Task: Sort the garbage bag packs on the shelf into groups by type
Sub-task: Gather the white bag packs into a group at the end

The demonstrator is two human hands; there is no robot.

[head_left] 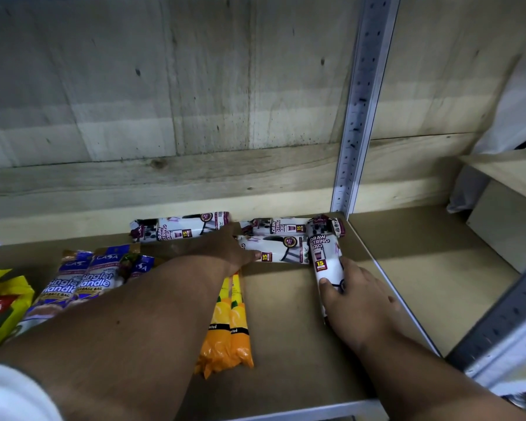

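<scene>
Several white-and-maroon draw string bag packs lie at the back of the shelf [286, 314]: one at the back left [179, 227], one at the back right [275, 226], one in front of it [281, 252]. My left hand [225, 247] grips the left end of that front pack. A further draw string pack [327, 256] lies lengthwise near the right edge, and my right hand [357, 302] curls over its near end. Two orange packs [228, 323] lie under my left forearm. Blue singlet handle packs [82, 281] sit at the left.
A yellow pack [0, 311] lies at the far left edge. A perforated metal upright [359, 117] stands at the shelf's back right corner, with a second shelf bay [422, 268] beyond it. A wooden wall backs the shelf.
</scene>
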